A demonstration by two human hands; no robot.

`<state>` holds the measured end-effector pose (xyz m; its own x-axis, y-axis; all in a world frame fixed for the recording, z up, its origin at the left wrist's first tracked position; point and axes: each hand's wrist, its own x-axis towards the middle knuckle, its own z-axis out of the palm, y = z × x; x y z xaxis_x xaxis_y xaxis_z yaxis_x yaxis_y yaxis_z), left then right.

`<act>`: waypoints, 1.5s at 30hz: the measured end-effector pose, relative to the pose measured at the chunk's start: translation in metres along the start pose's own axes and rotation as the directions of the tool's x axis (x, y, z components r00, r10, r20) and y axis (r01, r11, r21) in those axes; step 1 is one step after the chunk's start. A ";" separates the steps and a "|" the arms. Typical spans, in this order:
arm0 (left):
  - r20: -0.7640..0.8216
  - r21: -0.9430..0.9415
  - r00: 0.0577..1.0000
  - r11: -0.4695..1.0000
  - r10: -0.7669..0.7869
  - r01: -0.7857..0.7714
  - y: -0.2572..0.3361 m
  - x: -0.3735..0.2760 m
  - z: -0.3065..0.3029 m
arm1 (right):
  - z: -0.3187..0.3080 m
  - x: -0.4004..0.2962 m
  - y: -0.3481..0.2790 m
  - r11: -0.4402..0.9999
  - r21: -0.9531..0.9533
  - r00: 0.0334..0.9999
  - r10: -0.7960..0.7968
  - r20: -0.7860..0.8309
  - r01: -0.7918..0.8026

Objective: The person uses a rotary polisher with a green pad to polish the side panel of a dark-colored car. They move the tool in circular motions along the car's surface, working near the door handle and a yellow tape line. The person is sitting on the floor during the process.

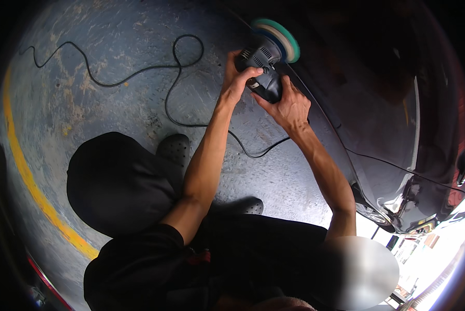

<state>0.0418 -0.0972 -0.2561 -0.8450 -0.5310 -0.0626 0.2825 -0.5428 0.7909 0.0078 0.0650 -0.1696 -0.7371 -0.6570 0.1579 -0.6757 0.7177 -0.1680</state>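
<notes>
Both my hands hold a dark grey electric car polisher (266, 54) out in front of me. My left hand (236, 77) wraps the body near its vents, thumb lying across the top. My right hand (293, 102) grips the rear handle end. The round foam polishing pad (292, 37), with a green face and a pale layer behind it, is turned toward the dark, glossy side of a car (357, 97). Whether the pad touches the paint cannot be told. Part of each hand's fingers is hidden behind the tool.
A black power cord (170, 93) loops over the worn grey floor (135, 101), passing behind my forearms. Another thin line (403, 168) crosses the car's side. My perforated clogs (174, 148) stand below. A yellow floor stripe (30, 182) curves at left; a car wheel (372, 215) shows at lower right.
</notes>
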 end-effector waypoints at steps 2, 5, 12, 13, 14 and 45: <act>-0.004 -0.026 1.000 1.000 -0.007 0.007 0.000 0.003 -0.004 | 0.003 0.005 -0.003 1.000 -0.014 1.000 -0.001 0.003 0.001; -0.010 -0.025 1.000 1.000 0.005 -0.005 0.005 0.009 -0.008 | 0.004 0.012 -0.008 1.000 -0.005 1.000 0.002 -0.007 -0.002; -0.012 -0.035 0.999 0.999 0.029 -0.030 0.016 0.019 -0.018 | 0.002 0.023 -0.021 1.000 0.002 1.000 0.005 0.024 -0.005; -0.010 -0.044 1.000 0.999 0.028 -0.028 0.017 0.020 -0.017 | 0.002 0.024 -0.021 1.000 0.007 1.000 -0.006 0.014 0.006; -0.009 -0.045 0.999 0.998 0.036 -0.036 0.017 0.019 -0.015 | 0.002 0.024 -0.020 1.000 0.011 1.000 -0.017 0.004 0.017; -0.050 0.148 0.981 0.973 0.186 -0.177 0.062 0.017 0.006 | -0.012 0.030 -0.034 0.971 0.229 0.997 0.071 0.031 -0.076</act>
<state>0.0427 -0.1359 -0.2044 -0.7538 -0.6547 0.0550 0.3569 -0.3377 0.8709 0.0084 0.0232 -0.1471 -0.7831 -0.6112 0.1150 -0.6002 0.6941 -0.3975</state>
